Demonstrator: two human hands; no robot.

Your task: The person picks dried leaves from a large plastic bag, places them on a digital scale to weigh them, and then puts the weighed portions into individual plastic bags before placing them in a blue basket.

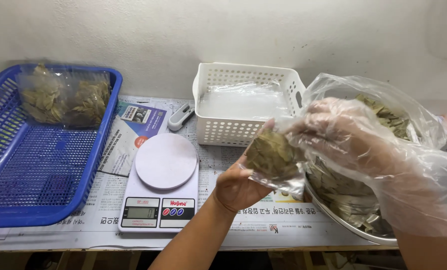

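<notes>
My left hand (pixel 238 186) is bare and holds a small clear plastic bag (pixel 272 157) partly filled with dried leaves. My right hand (pixel 343 137) wears a loose clear plastic glove and its fingers are at the mouth of that bag, pressing leaves in. Below and behind my right hand a metal bowl (pixel 356 227) holds a heap of dried leaves (pixel 341 192), with a large clear bag of more leaves (pixel 388 117) rising behind it.
A white kitchen scale (pixel 161 185) stands at centre on newspaper. A blue basket (pixel 38 165) at left holds two filled leaf bags (pixel 66 97). A white perforated basket (pixel 246 102) holds clear bags. A small stapler (pixel 181 116) lies beside it.
</notes>
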